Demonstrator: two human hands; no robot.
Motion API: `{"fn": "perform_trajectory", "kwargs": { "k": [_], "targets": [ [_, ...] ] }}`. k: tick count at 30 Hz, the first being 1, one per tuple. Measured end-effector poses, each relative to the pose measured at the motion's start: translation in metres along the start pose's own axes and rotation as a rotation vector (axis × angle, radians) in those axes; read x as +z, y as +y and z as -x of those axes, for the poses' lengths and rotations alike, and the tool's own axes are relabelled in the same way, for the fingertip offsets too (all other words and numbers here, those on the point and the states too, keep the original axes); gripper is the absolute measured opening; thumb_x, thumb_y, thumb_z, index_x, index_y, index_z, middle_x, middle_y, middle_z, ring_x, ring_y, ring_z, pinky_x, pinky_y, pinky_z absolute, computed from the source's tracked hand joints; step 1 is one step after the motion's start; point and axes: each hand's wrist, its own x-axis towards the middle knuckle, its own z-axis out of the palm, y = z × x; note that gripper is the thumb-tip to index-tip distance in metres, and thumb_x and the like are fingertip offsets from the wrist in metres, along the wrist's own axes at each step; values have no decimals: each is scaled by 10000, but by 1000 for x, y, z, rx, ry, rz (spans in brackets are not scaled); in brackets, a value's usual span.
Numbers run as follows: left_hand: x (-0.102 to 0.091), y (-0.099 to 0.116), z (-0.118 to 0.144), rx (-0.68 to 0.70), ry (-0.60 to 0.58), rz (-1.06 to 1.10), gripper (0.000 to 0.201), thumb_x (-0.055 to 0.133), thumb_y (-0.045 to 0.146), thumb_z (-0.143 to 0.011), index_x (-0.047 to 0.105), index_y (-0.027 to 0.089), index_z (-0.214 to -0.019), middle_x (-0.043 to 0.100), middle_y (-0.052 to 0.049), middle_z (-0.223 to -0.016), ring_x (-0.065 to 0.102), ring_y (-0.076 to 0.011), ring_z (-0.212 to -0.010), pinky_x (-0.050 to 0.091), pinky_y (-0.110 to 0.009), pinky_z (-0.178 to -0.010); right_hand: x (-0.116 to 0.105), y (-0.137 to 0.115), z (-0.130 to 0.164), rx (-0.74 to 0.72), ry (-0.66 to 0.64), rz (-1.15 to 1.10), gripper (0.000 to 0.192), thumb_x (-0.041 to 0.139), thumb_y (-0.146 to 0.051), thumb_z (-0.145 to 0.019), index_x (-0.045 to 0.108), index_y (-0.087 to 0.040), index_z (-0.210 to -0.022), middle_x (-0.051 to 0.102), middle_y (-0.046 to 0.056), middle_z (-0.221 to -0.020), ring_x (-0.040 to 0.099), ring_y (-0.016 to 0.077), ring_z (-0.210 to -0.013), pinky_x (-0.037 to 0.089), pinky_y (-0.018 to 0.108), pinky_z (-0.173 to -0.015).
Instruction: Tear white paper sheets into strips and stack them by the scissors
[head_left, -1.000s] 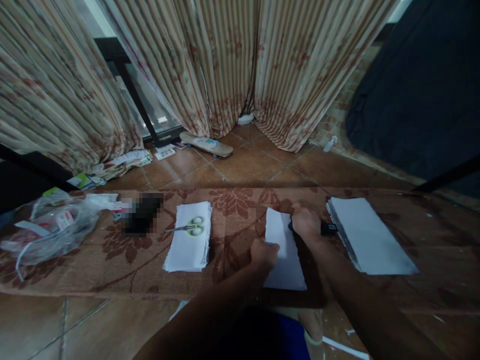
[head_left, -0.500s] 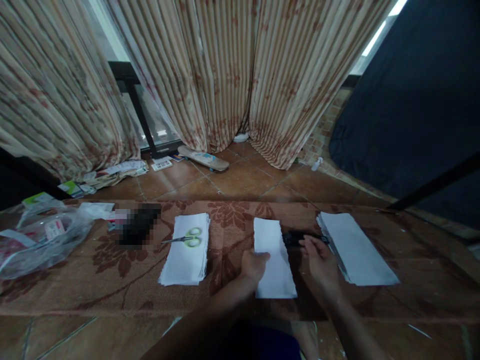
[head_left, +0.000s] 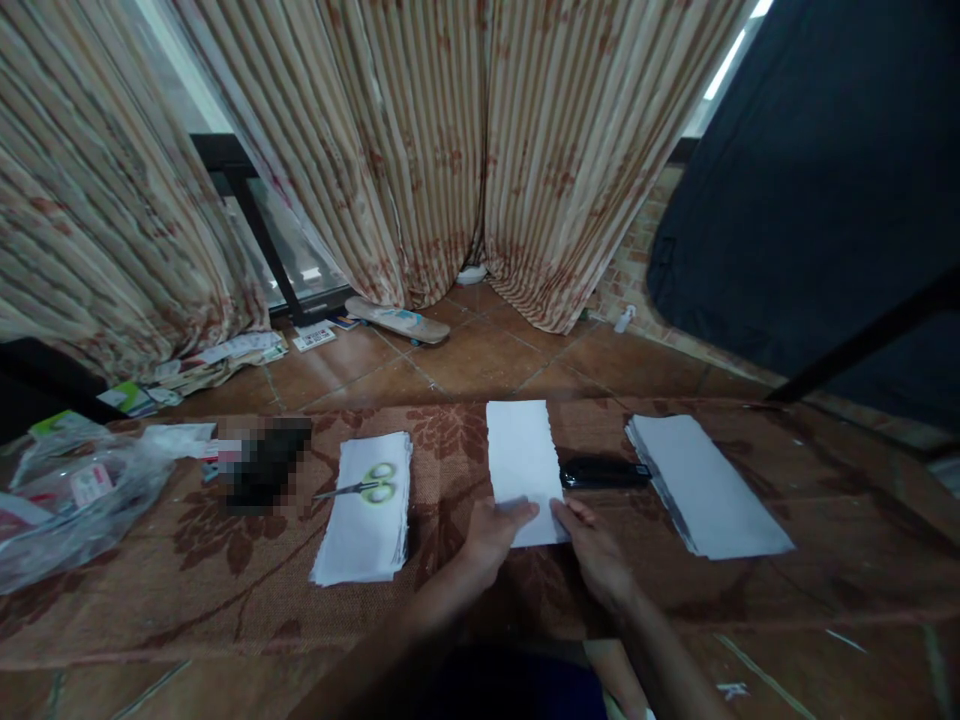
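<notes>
My left hand (head_left: 491, 528) and right hand (head_left: 592, 545) pinch the near edge of a paper strip (head_left: 523, 462), which stretches toward twelve o'clock; black cutter (head_left: 602, 472) at two o'clock.

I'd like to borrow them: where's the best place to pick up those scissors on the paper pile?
Take the scissors by the green handle loops, coming from above on their right. They lie flat on the stack, loops toward the middle of the mat, blades pointing left, so that end keeps your grip off the blades.

Striped curtains (head_left: 420, 150) — tiled floor (head_left: 487, 360), dim.
</notes>
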Motion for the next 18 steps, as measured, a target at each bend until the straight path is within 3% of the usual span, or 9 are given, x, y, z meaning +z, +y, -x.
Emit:
{"fn": "perform_trajectory", "kwargs": {
  "k": [4, 8, 12, 18],
  "targets": [
    [5, -9, -5, -29, 19, -64, 187, 704, 150, -641, 726, 95, -819, 714, -60, -736, 645, -170, -635, 517, -233, -552, -6, -4, -8, -85, -3, 228, 431, 554, -580, -757, 684, -197, -905, 735, 36, -835, 668, 225, -750, 518, 343, -730],
    [11, -17, -20, -44, 51, -123, 179, 641, 80, -659, 718, 98, -820, 706, -42, -725, 636, -155, -608, 502, -224, -526, -26, -9, -14, -158, 125, 582, 412, 510, -541, -790, 684, -193, -927, 728, 60, -825, 664, 242, -770, 492, 352, -726],
    [16, -24, -34, -54, 77, -212, 123, 647, 64, -631, 708, 103, -730, 682, -26, -663, 624, -155, -592, 482, -218, -510, -46, -23, -22, -209, 287, 692, 401, 456, -517, -835, 660, -192, -949, 717, 67, -758, 650, 229, -681, 472, 349, -681],
    [20, -28, -40, -69, 53, -330, 96, 655, 75, -610, 705, 123, -675, 655, -6, -615, 615, -145, -578, 440, -192, -473, -55, -59, -66, -470, 448, 797, 412, 372, -483, -892, 645, -180, -950, 724, 70, -808, 651, 208, -701, 470, 317, -687]
  ]
}}
